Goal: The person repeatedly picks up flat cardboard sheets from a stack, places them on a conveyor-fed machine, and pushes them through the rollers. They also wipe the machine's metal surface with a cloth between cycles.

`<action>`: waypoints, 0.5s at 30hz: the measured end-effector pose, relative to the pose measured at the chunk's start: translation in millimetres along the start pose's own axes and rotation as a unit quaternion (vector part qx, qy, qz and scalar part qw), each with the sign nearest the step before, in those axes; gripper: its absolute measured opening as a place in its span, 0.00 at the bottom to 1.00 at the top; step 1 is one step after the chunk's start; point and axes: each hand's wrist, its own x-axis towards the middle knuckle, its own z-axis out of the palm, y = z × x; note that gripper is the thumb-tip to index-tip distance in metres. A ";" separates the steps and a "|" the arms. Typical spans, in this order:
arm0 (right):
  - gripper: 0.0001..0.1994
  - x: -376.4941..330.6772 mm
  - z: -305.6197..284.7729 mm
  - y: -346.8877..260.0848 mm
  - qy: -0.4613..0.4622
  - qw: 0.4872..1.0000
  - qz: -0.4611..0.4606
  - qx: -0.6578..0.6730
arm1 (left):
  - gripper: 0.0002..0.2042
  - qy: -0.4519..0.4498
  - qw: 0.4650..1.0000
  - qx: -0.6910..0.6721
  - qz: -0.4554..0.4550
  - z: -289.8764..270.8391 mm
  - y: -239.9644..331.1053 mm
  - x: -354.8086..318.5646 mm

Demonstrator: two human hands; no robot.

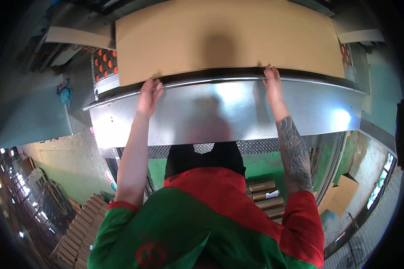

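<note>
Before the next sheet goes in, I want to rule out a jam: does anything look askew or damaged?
Nothing stands out. The cardboard sheet lies flat and uncreased above the metal panel, with the left hand and right hand at its near edge.

**Bright middle, dark bent rim**

You get even daylight on the cardboard sheet, with your head's soft shadow at its centre. The steel panel throws white glare patches, strongest at its right end. Fisheye bending curves the panel's edges; corners go black, and windows at both lower sides blow out.
</note>
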 end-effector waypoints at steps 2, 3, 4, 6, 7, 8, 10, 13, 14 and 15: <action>0.25 -52.9 -0.2 14.9 -0.008 0.951 -0.183 -0.247 | 0.13 -0.028 0.963 0.260 0.060 -28.9 -15.1 -62.9; 0.19 -87.8 -8.5 25.8 -0.011 0.886 -0.264 -0.381 | 0.13 0.003 0.926 0.370 0.066 -44.3 -32.4 -99.1; 0.13 -117.3 -14.2 37.2 -0.067 0.890 -0.250 -0.374 | 0.15 0.009 0.881 0.464 0.094 -59.2 -51.7 -128.4; 0.07 -180.5 -25.8 67.0 -0.173 0.897 -0.235 -0.332 | 0.20 0.016 0.829 0.546 0.122 -100.3 -97.8 -189.6; 0.09 -209.9 -32.0 82.7 -0.222 0.851 -0.125 -0.459 | 0.22 0.026 0.851 0.524 0.024 -123.9 -123.8 -215.3; 0.09 -237.4 -35.0 100.5 -0.269 0.835 -0.057 -0.477 | 0.20 0.035 0.884 0.457 -0.094 -150.6 -150.4 -242.1; 0.12 -296.3 -34.4 141.9 -0.305 0.826 -0.018 -0.474 | 0.21 0.032 0.809 0.584 -0.050 -197.6 -211.0 -285.0; 0.22 -378.5 -25.0 214.2 -0.231 0.808 -0.020 -0.542 | 0.30 0.031 0.813 0.563 -0.147 -274.1 -275.6 -291.0; 0.26 -397.2 -18.5 240.7 -0.226 0.818 0.075 -0.523 | 0.33 -0.014 0.793 0.582 -0.178 -298.1 -289.1 -279.7; 0.30 -412.7 -10.9 267.3 -0.222 0.797 0.202 -0.524 | 0.37 -0.055 0.760 0.601 -0.239 -317.1 -302.4 -273.3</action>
